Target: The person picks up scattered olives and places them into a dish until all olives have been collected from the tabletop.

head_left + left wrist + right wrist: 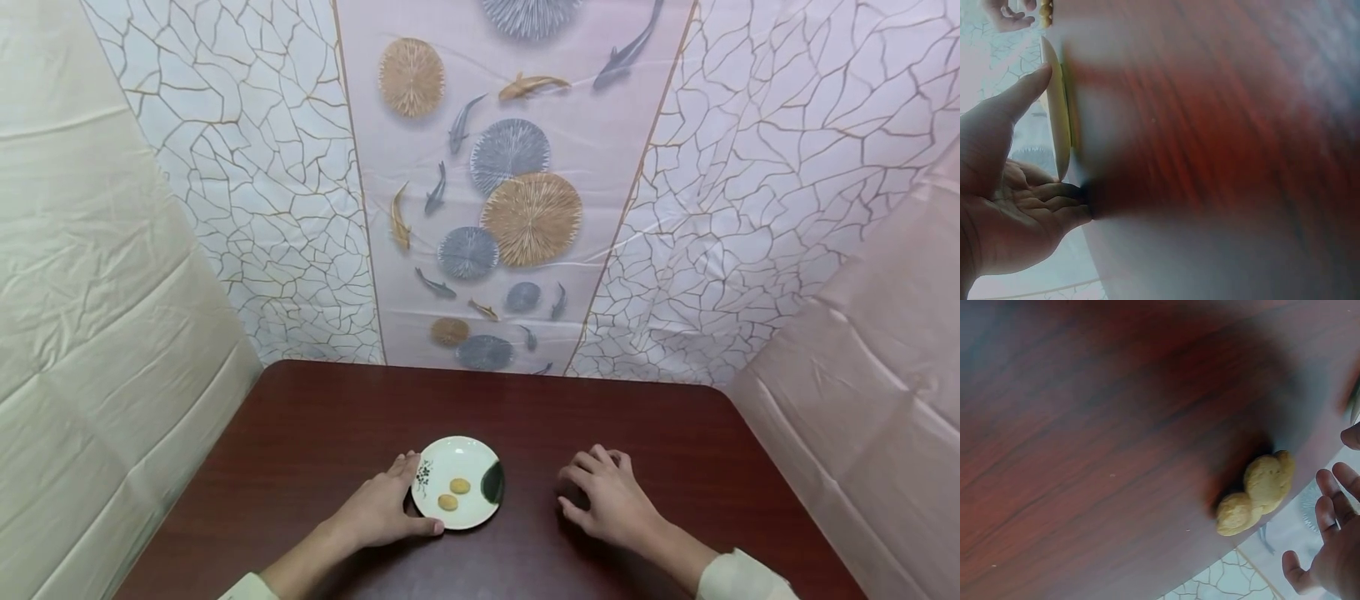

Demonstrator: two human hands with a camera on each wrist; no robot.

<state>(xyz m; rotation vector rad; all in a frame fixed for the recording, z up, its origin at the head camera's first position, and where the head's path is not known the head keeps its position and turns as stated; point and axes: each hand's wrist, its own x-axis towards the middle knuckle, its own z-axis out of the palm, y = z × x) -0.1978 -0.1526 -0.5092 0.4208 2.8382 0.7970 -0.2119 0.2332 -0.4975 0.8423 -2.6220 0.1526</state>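
A round white plate (467, 457) with a dark green patch and a small plant print lies on the table. On it are two small golden-brown cookies (460, 485). My left hand (378, 512) holds the plate at its left side, thumb at the near rim and fingers along the far left rim. To the right of the plate, my right hand (611, 500) hovers low over the table with bent, spread fingers. Several more cookies (1260, 490) lie together near that hand in the right wrist view; in the head view the hand hides them.
The dark red-brown wooden table (337, 417) has rounded far corners. Behind it hangs a patterned cloth (480, 208) with fish and round leaf shapes. Pale cloth walls (862, 367) close in both sides.
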